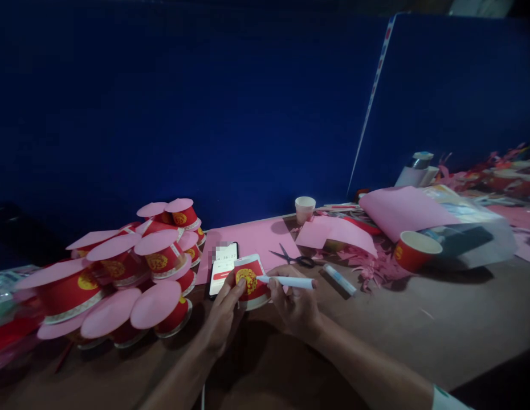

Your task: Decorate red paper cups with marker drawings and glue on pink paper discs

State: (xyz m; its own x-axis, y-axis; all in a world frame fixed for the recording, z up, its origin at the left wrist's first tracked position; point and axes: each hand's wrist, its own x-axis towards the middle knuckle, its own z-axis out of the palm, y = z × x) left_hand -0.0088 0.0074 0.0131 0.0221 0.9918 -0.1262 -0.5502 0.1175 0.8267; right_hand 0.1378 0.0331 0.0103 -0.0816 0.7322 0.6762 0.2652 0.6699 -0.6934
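Observation:
My left hand (224, 310) grips the left side of a red paper cup (257, 291) with a yellow printed emblem and a white band. In my right hand (296, 307) is a white marker pen (294, 282), held like a writing tool, its tip at the cup's emblem. Whether the tip touches the surface I cannot tell. Just behind the cup lies a phone (217, 282) with a lit screen, partly over a sheet of pink paper (252, 233). Black-handled scissors (297, 259) rest on that sheet's right edge, near a pale capped tube (338, 280).
Several red cups topped with pink discs (158, 250) are stacked on the left. To the right stand a white cup (305, 209) and a red cup (412, 250), with pink paper sheets (408, 210) and pink shreds (382, 267). A blue partition (205, 114) rises behind the table.

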